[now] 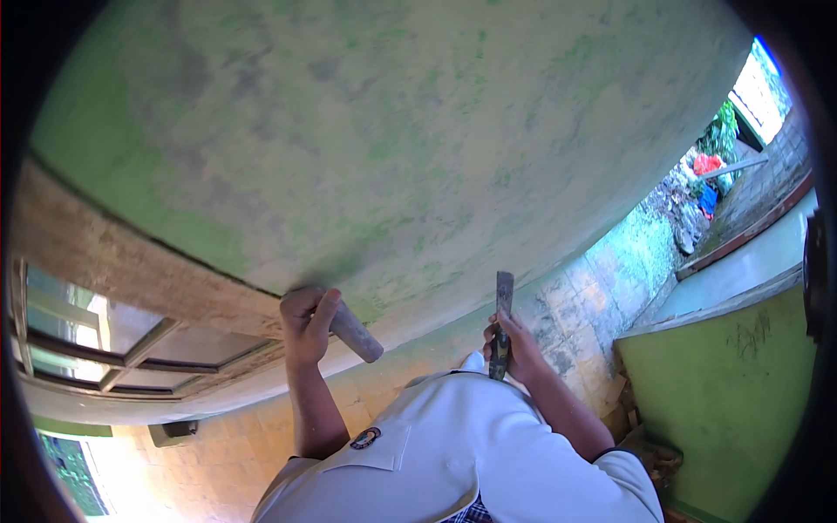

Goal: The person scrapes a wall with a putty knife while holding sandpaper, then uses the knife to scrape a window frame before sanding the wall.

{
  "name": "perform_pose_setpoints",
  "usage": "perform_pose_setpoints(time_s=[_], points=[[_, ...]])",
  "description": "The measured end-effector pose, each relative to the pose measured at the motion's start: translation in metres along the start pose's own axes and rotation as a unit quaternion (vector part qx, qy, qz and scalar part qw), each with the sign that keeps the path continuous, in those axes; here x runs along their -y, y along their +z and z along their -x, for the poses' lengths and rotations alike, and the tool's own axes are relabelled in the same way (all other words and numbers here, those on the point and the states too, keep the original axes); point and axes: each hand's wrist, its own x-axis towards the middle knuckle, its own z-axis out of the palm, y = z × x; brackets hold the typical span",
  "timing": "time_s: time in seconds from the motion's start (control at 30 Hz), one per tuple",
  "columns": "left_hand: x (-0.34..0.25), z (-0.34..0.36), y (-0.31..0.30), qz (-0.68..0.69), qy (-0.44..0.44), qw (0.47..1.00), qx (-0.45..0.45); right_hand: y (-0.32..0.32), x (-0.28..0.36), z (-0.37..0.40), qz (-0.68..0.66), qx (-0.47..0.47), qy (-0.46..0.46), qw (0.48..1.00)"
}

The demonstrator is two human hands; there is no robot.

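A green wall (392,131) with worn, whitish patches fills the upper part of the view. My left hand (307,322) is closed on a grey cylindrical block (355,333), close to the wall's lower edge and the wooden frame. My right hand (513,347) is wrapped round the dark handle of a scraper (504,295), whose flat grey blade points up toward the wall. The blade seems apart from the wall, though the distance is hard to judge. Whether the block touches the wall cannot be told.
At the left is a wooden window frame (157,344) with glass panes. A tiled floor (227,449) lies below. On the right stands a low green wall (724,401), with debris (649,453) beside it. Red and blue items lie at the upper right.
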Motion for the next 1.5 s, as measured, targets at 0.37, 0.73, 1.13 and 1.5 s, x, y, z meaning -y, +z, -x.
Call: perform_pose_setpoints(time_s=[0.37,0.73,1.13,1.5], points=[[0.083,0.098,-0.048,0.151,-0.215,0.955,0.138,-0.002,-0.079,0.031,0.001,-0.010,0.025,1.000],[0.092,0.186,-0.098,0.138,-0.276,0.946,0.097,0.003,-0.135,0.031,0.119,-0.011,0.035,0.992],[0.085,0.223,-0.137,0.146,-0.265,0.953,-0.006,0.034,-0.161,-0.050,0.259,-0.069,-0.098,0.958],[0.078,0.217,-0.148,0.142,-0.245,0.959,-0.023,0.109,-0.111,-0.093,0.234,-0.066,-0.227,0.943]])
